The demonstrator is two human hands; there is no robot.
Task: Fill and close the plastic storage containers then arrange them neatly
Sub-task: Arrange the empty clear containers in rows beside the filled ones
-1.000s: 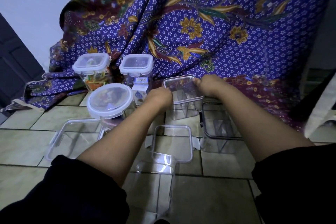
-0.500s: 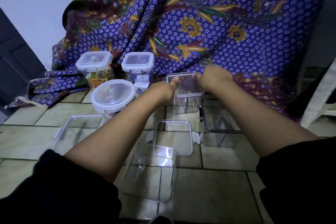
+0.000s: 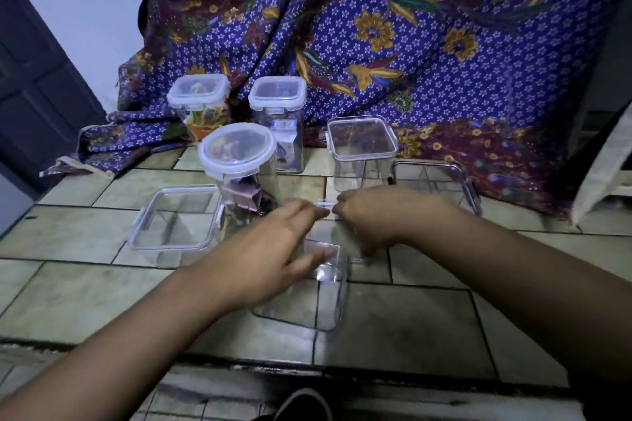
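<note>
Our fingers point(image 3: 318, 212) meet over a loose clear lid point(image 3: 325, 204) at mid-table point(image 3: 78, 287): the left hand point(image 3: 273, 249) spread wide, the right hand point(image 3: 376, 215) curled, though we cannot tell whether either grips it. Directly beneath the lid lies an empty container point(image 3: 307, 294), tipped on its side, long axis running toward us, both hands equally near. Behind the lid stands a closed square container point(image 3: 362, 150), with three filled ones to its left.
</note>
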